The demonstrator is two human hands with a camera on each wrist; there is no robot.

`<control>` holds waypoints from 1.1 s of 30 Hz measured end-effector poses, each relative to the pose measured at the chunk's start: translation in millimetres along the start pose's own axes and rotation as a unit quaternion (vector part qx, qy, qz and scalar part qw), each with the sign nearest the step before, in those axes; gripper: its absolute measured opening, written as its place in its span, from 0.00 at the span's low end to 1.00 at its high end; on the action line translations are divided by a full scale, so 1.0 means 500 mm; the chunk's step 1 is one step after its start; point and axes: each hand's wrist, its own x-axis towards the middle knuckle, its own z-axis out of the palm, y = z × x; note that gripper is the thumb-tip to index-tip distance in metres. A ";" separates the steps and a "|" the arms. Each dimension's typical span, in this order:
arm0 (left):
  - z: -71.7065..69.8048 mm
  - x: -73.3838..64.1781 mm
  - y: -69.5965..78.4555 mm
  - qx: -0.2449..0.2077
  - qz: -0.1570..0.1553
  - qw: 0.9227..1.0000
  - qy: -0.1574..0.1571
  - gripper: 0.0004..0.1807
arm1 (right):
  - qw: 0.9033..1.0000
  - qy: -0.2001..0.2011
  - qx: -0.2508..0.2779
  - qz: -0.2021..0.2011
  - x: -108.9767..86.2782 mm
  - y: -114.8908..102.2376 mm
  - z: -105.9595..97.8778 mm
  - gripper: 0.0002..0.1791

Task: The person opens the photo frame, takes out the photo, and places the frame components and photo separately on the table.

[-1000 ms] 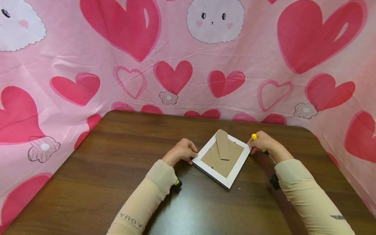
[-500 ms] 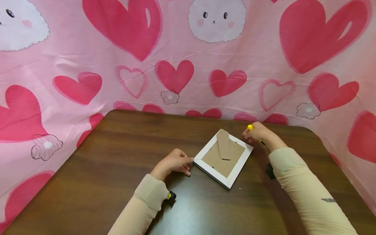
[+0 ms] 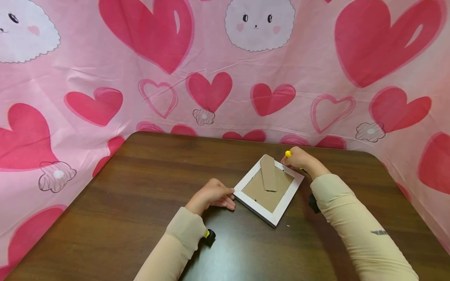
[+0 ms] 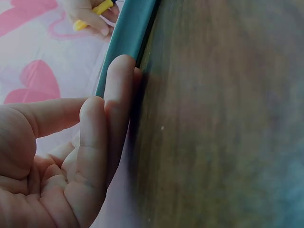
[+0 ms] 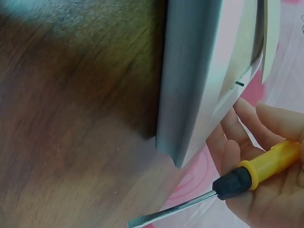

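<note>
Picture frame [image 3: 270,200] back up on the surface [image 3: 168,164], presumably for access to the rear. At the frame's left corner, a pinch by the left hand [image 3: 212,194], likely for steadying. Slanting over the frame's back to its far corner, a brown stand leg [image 3: 268,175]. Behind the frame's far-right edge, the right hand [image 3: 299,158], curled round a yellow screwdriver [image 5: 232,184], perhaps to keep it close; contact with the frame hard to tell. Compared with half a second earlier, right hand nearer the far corner, frame almost unmoved
</note>
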 end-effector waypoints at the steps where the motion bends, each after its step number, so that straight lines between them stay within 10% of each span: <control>1: -0.001 0.003 0.001 -0.002 0.000 1.000 0.000 0.17 | 1.000 0.002 -0.006 -0.005 0.000 0.001 0.001 0.13; 14: -0.020 0.036 0.033 -0.015 -0.025 0.999 0.024 0.15 | 0.997 0.016 -0.072 -0.003 -0.006 0.011 0.000 0.12; 33: -0.039 0.061 0.051 -0.044 -0.017 0.997 0.058 0.11 | 0.999 -0.032 -0.032 0.018 -0.041 0.009 0.008 0.07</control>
